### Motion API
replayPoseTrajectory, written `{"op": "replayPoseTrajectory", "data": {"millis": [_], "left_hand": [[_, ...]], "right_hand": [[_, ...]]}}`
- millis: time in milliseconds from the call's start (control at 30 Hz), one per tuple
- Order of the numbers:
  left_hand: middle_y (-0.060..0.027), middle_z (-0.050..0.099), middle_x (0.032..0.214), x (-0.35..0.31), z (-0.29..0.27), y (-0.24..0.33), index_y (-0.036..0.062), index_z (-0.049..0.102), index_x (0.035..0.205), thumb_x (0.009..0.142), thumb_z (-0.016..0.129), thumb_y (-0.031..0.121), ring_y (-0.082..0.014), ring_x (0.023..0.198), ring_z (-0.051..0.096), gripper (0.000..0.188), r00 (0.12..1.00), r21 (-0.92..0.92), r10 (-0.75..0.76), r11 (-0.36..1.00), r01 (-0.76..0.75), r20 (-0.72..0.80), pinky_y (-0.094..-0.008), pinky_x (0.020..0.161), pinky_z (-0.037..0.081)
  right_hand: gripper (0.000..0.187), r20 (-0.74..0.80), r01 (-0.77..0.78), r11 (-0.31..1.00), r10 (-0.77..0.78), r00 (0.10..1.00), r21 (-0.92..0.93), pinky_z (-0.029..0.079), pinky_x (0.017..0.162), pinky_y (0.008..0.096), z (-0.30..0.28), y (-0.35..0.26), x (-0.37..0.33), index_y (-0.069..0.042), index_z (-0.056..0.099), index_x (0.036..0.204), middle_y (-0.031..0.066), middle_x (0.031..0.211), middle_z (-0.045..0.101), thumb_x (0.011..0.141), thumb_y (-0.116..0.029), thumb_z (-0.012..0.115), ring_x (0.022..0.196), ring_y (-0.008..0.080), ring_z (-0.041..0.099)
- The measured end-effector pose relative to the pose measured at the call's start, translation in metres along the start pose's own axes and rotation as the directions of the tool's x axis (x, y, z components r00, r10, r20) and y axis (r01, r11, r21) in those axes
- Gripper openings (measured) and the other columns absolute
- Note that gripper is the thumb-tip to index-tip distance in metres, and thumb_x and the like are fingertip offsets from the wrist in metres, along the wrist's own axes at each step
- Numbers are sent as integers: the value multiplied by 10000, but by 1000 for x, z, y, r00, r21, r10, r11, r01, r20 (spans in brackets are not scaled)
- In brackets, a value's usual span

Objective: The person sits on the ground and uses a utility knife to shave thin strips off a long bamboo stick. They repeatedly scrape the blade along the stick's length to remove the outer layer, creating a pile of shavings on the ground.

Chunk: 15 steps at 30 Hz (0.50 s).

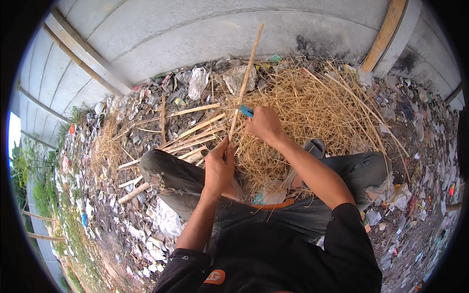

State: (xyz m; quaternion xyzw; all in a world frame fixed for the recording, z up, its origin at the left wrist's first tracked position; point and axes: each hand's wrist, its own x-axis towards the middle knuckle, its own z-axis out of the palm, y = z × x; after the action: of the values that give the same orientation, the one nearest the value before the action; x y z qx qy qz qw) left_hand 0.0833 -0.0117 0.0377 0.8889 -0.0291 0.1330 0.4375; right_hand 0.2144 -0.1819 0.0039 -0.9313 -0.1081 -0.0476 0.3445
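My left hand (219,166) is closed around the lower end of a long, pale bamboo strip (249,66), which slants up and away toward the wall. In my right hand (265,123) is a blue cutter knife (247,112), its grip mostly hidden by the fingers. The knife's blade end lies against the strip, a little above my left hand. Beneath both hands, a large heap of curly bamboo shavings (312,107) spreads over the ground to the right. Several split bamboo pieces (195,139) lie loosely beside my left knee.
Grey concrete panels form a wall (210,36) ahead, with a bamboo pole (386,36) leaning at the right. A stone (239,78) and a clear plastic bag (199,83) sit near its foot. Litter (151,244) covers the ground around my bent legs (176,171).
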Motion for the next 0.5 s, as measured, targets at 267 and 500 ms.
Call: {"op": "replayPoseTrajectory", "data": {"millis": [267, 500], "left_hand": [[-146, 553, 593, -23, 9, 5, -123, 632, 1283, 1052, 585, 144, -133, 503, 503, 356, 999, -50, -15, 999, 17, 37, -325, 498, 389], [87, 413, 641, -19, -13, -3, -59, 613, 1316, 1115, 515, 251, -29, 512, 371, 382, 882, -495, -308, 739, 458, 357, -229, 469, 308]], "right_hand": [[141, -11, 97, 983, -100, 995, -158, 407, 383, 375, 3, 28, 7, -1, 688, 727, 107, 557, 606, 835, -1, 597, 417, 186, 536], [173, 270, -212, 956, 153, 951, 204, 530, 544, 433, 13, -12, -7, 60, 650, 724, 190, 624, 642, 817, -85, 649, 570, 308, 672]]}}
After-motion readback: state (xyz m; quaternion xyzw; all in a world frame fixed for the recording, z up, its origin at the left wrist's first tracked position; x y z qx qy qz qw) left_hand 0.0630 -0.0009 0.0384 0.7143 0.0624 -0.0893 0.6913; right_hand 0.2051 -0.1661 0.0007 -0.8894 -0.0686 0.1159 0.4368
